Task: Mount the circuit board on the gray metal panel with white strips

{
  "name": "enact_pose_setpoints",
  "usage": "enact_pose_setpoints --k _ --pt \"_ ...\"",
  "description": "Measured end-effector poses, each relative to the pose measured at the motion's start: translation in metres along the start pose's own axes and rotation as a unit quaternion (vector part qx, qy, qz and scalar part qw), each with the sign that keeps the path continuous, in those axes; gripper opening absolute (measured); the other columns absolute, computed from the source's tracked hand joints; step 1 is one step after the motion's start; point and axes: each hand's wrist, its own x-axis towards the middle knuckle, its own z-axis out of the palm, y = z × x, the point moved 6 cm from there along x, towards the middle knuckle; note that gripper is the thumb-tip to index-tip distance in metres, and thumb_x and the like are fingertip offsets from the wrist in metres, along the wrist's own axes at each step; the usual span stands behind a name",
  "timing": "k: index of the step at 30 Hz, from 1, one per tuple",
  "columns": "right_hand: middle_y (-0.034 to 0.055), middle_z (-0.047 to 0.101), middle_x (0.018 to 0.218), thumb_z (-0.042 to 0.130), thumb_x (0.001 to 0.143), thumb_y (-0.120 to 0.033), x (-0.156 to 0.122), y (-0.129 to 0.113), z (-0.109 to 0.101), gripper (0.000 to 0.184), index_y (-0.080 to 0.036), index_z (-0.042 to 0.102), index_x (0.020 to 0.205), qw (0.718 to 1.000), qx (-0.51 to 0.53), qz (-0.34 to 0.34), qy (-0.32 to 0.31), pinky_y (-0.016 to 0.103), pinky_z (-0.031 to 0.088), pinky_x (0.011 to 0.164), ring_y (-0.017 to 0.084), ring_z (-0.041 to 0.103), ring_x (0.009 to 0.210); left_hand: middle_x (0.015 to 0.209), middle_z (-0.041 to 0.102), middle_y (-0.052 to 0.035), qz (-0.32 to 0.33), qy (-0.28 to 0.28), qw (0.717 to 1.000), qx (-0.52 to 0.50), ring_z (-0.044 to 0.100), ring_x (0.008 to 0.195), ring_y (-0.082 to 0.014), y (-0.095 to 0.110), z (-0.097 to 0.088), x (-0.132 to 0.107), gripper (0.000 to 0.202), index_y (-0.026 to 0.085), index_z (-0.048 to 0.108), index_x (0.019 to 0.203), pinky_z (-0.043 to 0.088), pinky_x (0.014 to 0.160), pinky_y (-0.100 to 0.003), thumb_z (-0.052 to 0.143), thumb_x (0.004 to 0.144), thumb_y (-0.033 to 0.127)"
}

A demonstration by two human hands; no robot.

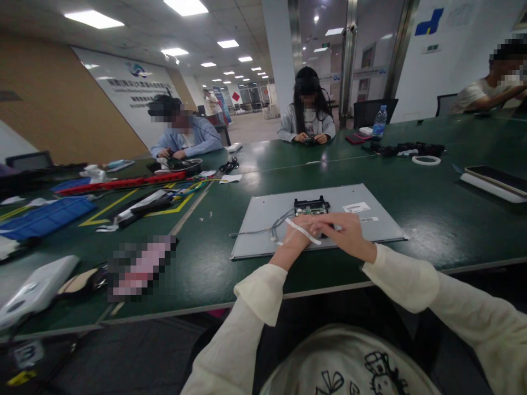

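1. Head view: the grey panel (263, 214) lies near the tabletop's (453, 219) near edge, long axis running left to right, roughly parallel with it.
2. A cable (282, 219) points from the black-framed board (312, 205) towards the panel's left edge.
3. Left hand (297, 235) and right hand (343, 233) meet over the panel; the board shows just beyond their fingers. I can't tell whether they're pinching anything.
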Motion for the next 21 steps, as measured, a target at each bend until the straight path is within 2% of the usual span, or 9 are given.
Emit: enact_pose_setpoints --k 2,4,6,9,12,17,21 --pt "0.005 0.073 0.088 0.052 0.094 -0.038 0.007 0.014 -0.012 0.027 -0.021 0.071 0.102 0.989 0.061 0.106 0.087 0.03 0.056 0.076 0.017 0.07 0.08 0.096 0.071 -0.0105 -0.003 0.016 1.0 0.017 0.065 0.094 -0.021 0.0 0.001 -0.003 0.025 0.016 0.07 0.097 0.049 0.084 -0.03 0.048 0.086 0.022" --pt "0.0059 0.073 0.091 0.054 0.091 -0.042 0.014 0.03 -0.021 0.028 -0.021 0.07 0.102 0.97 0.114 0.156 0.145 0.033 0.057 0.079 0.018 0.07 0.084 0.093 0.071 -0.0103 -0.01 0.01 0.999 0.042 0.066 0.09 -0.0213 -0.001 0.001 -0.005 0.026 0.016 0.069 0.097 0.049 0.081 -0.03 0.047 0.087 0.024" --pt "0.0068 0.072 0.094 0.058 0.088 -0.045 0.02 0.049 -0.027 0.03 -0.02 0.069 0.1 0.957 0.149 0.186 0.167 0.035 0.057 0.081 0.019 0.069 0.088 0.088 0.07 -0.0097 -0.007 -0.001 0.998 0.056 0.066 0.086 -0.0217 -0.002 -0.001 -0.005 0.024 0.017 0.069 0.092 0.049 0.078 -0.03 0.047 0.088 0.027" --pt "0.008 0.072 0.097 0.062 0.084 -0.047 0.023 0.081 -0.033 0.032 -0.018 0.067 0.098 0.94 0.178 0.226 0.181 0.036 0.056 0.083 0.02 0.069 0.092 0.082 0.07 -0.0088 -0.029 0.004 0.998 0.057 0.066 0.083 -0.0213 -0.008 -0.009 -0.003 0.025 0.017 0.068 0.086 0.047 0.073 -0.029 0.048 0.088 0.031" --pt "0.009 0.072 0.098 0.064 0.082 -0.047 0.02 0.103 -0.032 0.034 -0.018 0.066 0.098 0.93 0.194 0.254 0.183 0.035 0.056 0.083 0.02 0.069 0.093 0.083 0.07 -0.008 -0.065 0.045 0.996 0.039 0.065 0.083 -0.0199 -0.017 -0.022 -0.002 0.026 0.018 0.067 0.088 0.045 0.072 -0.027 0.046 0.09 0.033" --pt "0.0078 0.072 0.095 0.068 0.077 -0.047 0.026 0.112 -0.018 0.035 -0.018 0.065 0.097 0.93 0.219 0.255 0.147 0.035 0.056 0.084 0.02 0.069 0.093 0.082 0.069 -0.0062 -0.099 0.132 0.986 0.007 0.063 0.08 -0.0184 -0.027 -0.042 0.0 0.027 0.019 0.065 0.092 0.043 0.071 -0.026 0.042 0.092 0.032" --pt "0.0071 0.073 0.093 0.07 0.076 -0.047 0.034 0.122 -0.006 0.033 -0.018 0.067 0.093 0.931 0.23 0.244 0.146 0.032 0.057 0.078 0.021 0.069 0.091 0.083 0.07 -0.005 -0.092 0.19 0.977 -0.028 0.064 0.081 -0.0182 -0.036 -0.059 0.017 0.019 0.02 0.064 0.095 0.044 0.074 -0.026 0.047 0.089 0.023"
